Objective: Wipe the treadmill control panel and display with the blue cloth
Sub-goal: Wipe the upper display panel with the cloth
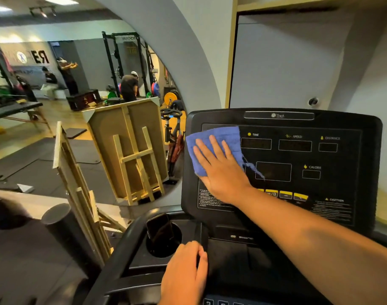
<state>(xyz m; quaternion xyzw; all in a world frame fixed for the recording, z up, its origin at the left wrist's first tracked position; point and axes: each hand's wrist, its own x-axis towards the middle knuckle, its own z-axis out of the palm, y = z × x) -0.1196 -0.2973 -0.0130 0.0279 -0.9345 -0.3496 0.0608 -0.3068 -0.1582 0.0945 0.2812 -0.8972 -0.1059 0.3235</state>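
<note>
**One cloth, two hands, one cup holder**

While I am watching through the head camera, the right hand (219,166) is pressing one blue cloth (212,139) flat, fingers straight and spread, against the control panel's (342,168) upper left corner. Below the panel, the left hand (183,274) is curling round a black bar (199,236). Beside it, one cup holder (179,234) is holding one dark phone (159,230).

Cloth (216,146): blue woven fabric, ribbed texture, frayed thread hanging off one edge. Panel (282,164): black plastic, smooth, semi-gloss w/ faint sheen; printed white/yellow labels, display windows dark & glossy. Cup holder (164,236): black plastic, matt; phone (160,227) in it has glossy black face. Easel (137,159): pale raw wood, unfinished, on brown board backing. Floor mats (34,161): dark rubber, matt.
</note>
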